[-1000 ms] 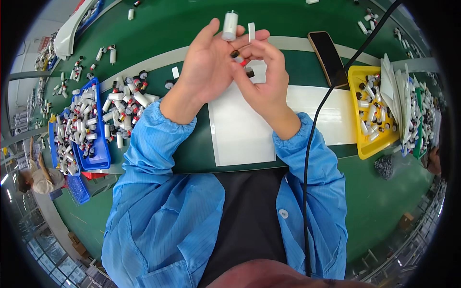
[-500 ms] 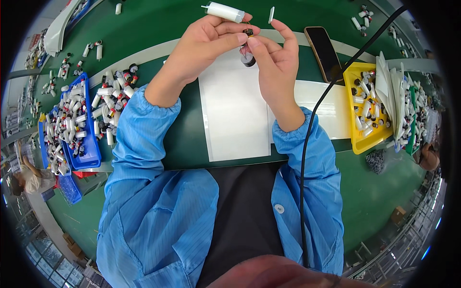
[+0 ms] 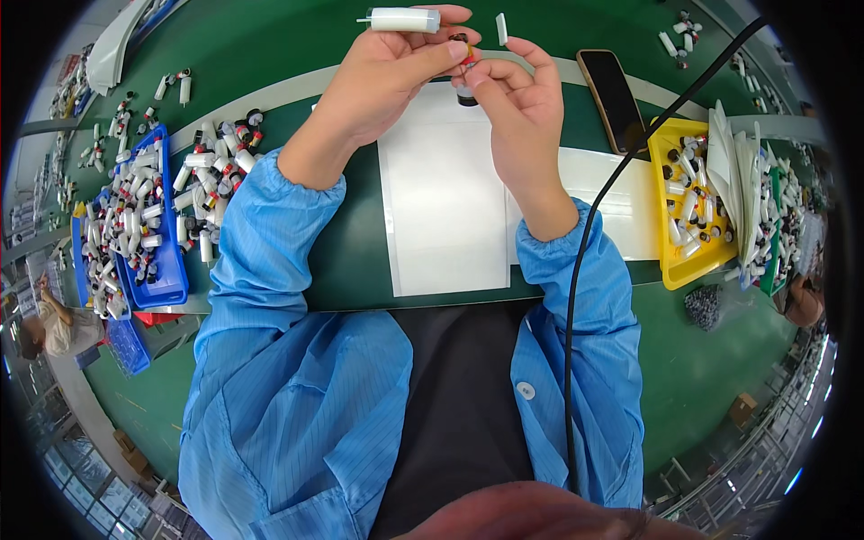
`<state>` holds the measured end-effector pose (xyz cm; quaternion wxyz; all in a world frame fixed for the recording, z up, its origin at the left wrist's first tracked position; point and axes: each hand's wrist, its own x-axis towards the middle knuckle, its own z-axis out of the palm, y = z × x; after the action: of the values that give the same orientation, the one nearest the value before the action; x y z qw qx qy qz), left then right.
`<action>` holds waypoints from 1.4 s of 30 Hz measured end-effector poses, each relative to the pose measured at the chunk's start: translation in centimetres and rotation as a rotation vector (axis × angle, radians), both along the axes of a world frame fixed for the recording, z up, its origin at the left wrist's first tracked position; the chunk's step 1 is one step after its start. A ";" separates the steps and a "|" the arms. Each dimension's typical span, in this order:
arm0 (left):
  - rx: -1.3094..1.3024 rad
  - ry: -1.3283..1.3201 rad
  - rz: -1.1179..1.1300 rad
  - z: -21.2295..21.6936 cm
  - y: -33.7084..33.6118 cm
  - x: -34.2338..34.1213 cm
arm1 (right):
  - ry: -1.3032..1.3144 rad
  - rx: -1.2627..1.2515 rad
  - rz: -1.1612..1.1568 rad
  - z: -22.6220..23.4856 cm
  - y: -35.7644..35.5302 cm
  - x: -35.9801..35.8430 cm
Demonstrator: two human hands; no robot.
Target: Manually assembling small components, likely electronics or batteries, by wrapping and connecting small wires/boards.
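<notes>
Banded part pinched in front of you

Well left of your left hand, a blue tray lies largely hidden under white cylinders; beside it, a loose pile overlaps so much that single pieces blur together. Your left hand carries a smooth white cylinder along its fingers, underside unseen; it lies nearly level, where half a second ago it sloped. That hand's thumb and finger also pinch the black, yellow and red part, half covered. Just below is a round black cap. Your right hand is narrowed beside them; what it grips cannot be told. Its raised fingertip touches a flat white strip. A glossy white sheet lies between your wrists. Right of your right hand are a dark-screened phone and a yellow tray.
</notes>
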<state>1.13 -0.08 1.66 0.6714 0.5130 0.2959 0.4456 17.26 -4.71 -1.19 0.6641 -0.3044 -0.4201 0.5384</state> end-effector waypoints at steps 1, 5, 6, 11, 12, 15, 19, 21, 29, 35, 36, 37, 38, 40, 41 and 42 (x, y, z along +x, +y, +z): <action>0.008 0.007 -0.024 0.1 -0.1 0.0 | 0.018 -0.008 0.001 0.0 0.0 0.1; 0.014 0.012 -0.061 0.2 0.1 -0.3 | -0.014 0.046 -0.023 -0.5 0.1 0.2; 0.007 0.010 -0.053 0.1 0.2 -0.4 | -0.038 0.068 -0.036 -0.5 0.1 0.2; 0.076 0.038 0.033 0.1 0.0 -0.1 | -0.111 0.106 -0.043 -0.7 0.1 0.0; 0.105 0.045 0.040 0.1 0.0 -0.1 | -0.138 0.120 -0.043 -0.9 0.3 0.1; 0.110 0.048 0.015 0.4 0.0 0.0 | -0.185 0.191 -0.045 -0.9 0.6 0.5; 0.129 0.029 0.006 0.4 -0.4 0.3 | -0.058 0.203 -0.106 0.5 0.5 1.6; 0.131 0.023 -0.012 0.8 -0.5 0.1 | -0.051 0.239 -0.060 0.7 1.0 3.0; 0.267 0.276 -0.070 2.5 -0.5 -0.3 | -0.183 0.089 0.249 1.8 1.4 4.9; 0.330 0.275 -0.094 2.1 -0.5 -0.6 | -0.241 0.036 0.244 1.8 1.2 4.7; 0.348 0.273 -0.100 1.5 -0.3 -0.6 | -0.250 0.028 0.238 1.8 1.2 4.6; 0.380 0.317 -0.078 1.3 -0.4 -0.6 | -0.243 0.027 0.230 1.7 1.2 4.5; 0.411 0.361 -0.056 1.2 -0.6 -0.5 | -0.236 0.025 0.221 1.7 1.1 4.4; 0.434 0.403 -0.037 1.3 -0.7 -0.4 | -0.212 0.013 0.196 1.5 1.1 4.2; 0.424 0.403 -0.040 1.4 -0.7 -0.3 | -0.194 0.003 0.180 1.3 1.1 4.0; 0.412 0.403 -0.042 1.4 -0.8 -0.3 | -0.177 -0.010 0.165 1.2 1.0 3.9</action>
<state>0.83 -0.89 3.05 0.4899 0.7229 0.3156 0.3714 21.14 -3.71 0.04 0.5763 -0.3182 -0.4980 0.5644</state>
